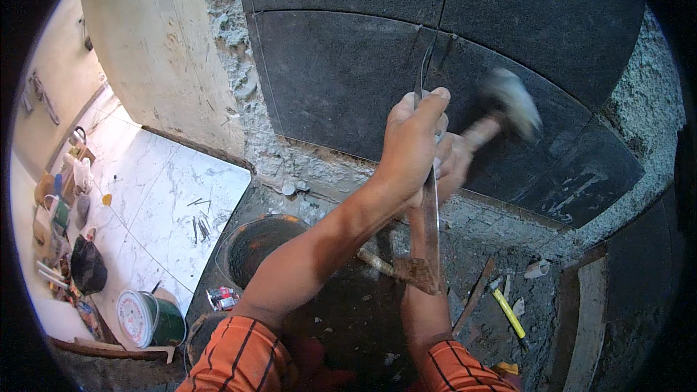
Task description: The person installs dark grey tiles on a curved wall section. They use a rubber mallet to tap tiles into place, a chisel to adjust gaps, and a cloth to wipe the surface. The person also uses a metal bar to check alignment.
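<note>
My left hand is shut on a long thin metal blade. The blade stands upright, and its curved tip reaches into the joint between two dark wall tiles. Just behind it, my right hand grips the wooden handle of a mallet. The mallet's pale head is blurred in front of the tile to the right of the blade. Both forearms come up from orange striped sleeves at the lower edge.
A rusty trowel with a wooden handle lies on the mortar-covered ledge under my arms. A yellow-handled tool and a wooden stick lie to its right. A black tub, a small can and a green bucket stand lower left beside the white marble floor.
</note>
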The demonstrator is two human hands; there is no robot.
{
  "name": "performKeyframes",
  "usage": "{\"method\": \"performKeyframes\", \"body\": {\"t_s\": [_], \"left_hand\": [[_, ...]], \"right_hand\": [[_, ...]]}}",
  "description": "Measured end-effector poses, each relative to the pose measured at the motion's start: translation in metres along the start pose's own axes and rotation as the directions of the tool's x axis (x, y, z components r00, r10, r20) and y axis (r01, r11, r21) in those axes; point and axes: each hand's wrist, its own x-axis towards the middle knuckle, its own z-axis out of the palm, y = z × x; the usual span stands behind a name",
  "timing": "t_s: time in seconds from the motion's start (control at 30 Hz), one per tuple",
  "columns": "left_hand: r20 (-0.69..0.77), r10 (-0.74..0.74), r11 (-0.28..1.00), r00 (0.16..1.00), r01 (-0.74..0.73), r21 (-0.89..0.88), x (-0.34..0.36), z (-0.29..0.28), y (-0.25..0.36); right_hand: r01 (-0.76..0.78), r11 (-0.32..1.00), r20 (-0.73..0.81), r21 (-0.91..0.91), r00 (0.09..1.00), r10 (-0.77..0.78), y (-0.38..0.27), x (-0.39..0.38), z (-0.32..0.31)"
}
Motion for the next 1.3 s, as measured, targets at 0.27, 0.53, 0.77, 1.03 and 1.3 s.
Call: {"method": "performKeyframes", "body": {"t_s": [0.27,0.53,0.77,1.03,1.3], "left_hand": [[0.078,-0.042,0.999,0.996,0.041,0.010,-0.001,-0.011,-0.002],[0.050,-0.008,0.848,0.999,-0.020,0.530,-0.063,-0.070,-0.097],[-0.328,-0.435,0.411,0.838,0.509,0.756,-0.184,-0.236,-0.260],[0.446,0.329,-0.283,0.832,-0.363,0.887,-0.012,-0.129,-0.126],[0.580,0.678,-0.567,0.451,-0.181,0.804,0.086,-0.052,-0.030]], "right_hand": [[0.017,1.000,0.098,-0.013,0.995,-0.016,-0.028,0.003,-0.035],[-0.085,0.981,-0.068,0.176,0.993,0.098,-0.034,-0.005,-0.095],[-0.107,0.980,-0.244,0.169,0.958,0.147,-0.058,0.000,-0.130],[-0.069,0.994,-0.295,0.086,0.951,0.091,-0.068,-0.001,-0.146],[-0.089,0.988,-0.203,0.123,0.973,0.112,-0.055,-0.016,-0.153]]}}
